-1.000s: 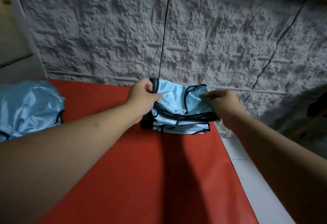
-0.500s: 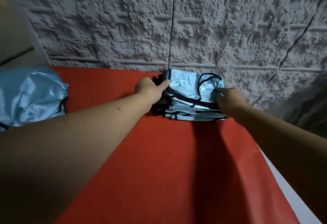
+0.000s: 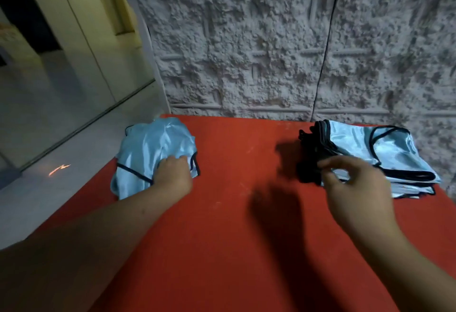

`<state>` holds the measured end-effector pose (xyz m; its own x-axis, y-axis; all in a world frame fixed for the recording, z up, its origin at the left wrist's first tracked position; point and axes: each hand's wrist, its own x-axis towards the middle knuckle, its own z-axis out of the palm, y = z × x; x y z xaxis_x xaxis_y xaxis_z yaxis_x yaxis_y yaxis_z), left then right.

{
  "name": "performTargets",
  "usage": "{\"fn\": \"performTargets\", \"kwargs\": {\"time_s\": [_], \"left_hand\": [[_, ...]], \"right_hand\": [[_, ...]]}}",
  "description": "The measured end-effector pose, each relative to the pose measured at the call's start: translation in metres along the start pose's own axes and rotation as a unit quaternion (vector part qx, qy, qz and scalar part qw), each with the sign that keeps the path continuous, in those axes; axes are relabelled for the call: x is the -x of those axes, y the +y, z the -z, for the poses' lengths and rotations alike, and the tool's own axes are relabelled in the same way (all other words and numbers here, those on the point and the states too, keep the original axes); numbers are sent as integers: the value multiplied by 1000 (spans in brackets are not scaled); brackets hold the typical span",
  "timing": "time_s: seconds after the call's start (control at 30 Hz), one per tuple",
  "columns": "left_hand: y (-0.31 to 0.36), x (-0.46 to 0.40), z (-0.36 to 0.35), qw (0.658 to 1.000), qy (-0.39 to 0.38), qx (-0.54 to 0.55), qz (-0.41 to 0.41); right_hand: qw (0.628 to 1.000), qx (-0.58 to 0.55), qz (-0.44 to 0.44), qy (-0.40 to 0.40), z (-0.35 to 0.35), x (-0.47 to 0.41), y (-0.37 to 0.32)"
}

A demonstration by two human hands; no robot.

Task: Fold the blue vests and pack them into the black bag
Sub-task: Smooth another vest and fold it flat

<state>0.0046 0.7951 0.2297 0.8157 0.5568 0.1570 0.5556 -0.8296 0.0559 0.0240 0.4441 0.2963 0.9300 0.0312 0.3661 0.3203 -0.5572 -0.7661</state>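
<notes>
Folding stage, partly complete. A stack of folded blue vests [image 3: 385, 156] lies at the red table's [image 3: 222, 237] right, beside a black fabric item [image 3: 308, 161], possibly the bag. The left hand [image 3: 172, 176] grips the unfolded vest pile [image 3: 155, 153]; the right hand [image 3: 355, 188] hovers, fingers loosely apart, empty. Packing remains undone.

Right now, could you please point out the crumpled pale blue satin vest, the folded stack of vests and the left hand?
crumpled pale blue satin vest [image 3: 153, 149], head view, shiny middle.
folded stack of vests [image 3: 394, 149], head view, top layer.
left hand [image 3: 174, 173], head view, back of hand.
</notes>
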Motion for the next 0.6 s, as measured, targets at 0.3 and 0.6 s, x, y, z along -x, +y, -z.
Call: {"fn": "performTargets", "kwargs": {"time_s": [0.3, 0.6], "left_hand": [[-22, 36, 30, 974, 55, 216, -48], [56, 181, 123, 764, -123, 610, -170]], "right_hand": [[979, 34, -36, -196, -66, 65, -31], [961, -104, 32, -254, -27, 100, -60]]}}
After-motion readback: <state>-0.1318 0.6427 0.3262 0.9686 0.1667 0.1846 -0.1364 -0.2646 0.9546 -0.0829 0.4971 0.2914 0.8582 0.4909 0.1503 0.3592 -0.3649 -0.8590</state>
